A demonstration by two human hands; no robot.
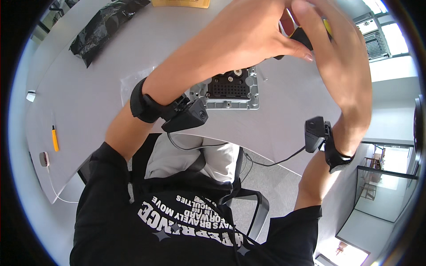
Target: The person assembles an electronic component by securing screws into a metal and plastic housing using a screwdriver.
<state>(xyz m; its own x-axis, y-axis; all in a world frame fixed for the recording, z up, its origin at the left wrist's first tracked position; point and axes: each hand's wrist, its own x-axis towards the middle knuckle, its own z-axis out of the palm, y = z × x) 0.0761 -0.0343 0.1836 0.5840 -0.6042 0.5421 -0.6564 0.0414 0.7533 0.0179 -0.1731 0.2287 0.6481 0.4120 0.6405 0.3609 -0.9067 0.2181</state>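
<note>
Both hands are raised together at the upper right, around a black-and-yellow object (302, 39) whose kind I cannot make out. My left hand (268, 33) is closed on it, with its thumb stretched along the near side toward the other hand. My right hand (333, 37) wraps round it from the right, and its fingers hide most of the thing. Below my left wrist lies a silver metal housing (243, 105) with a black perforated block (228, 86) set into it. My left forearm covers its upper left part.
A black plastic bag (106, 31) lies at the far left, near a yellow object (182, 3). A clear bag (131, 86) is beside the housing. On the left are a yellow-handled tool (55, 139) and a small corded device (44, 158). A small screw (265, 79) lies right of the housing. Cables hang from both wrist cameras.
</note>
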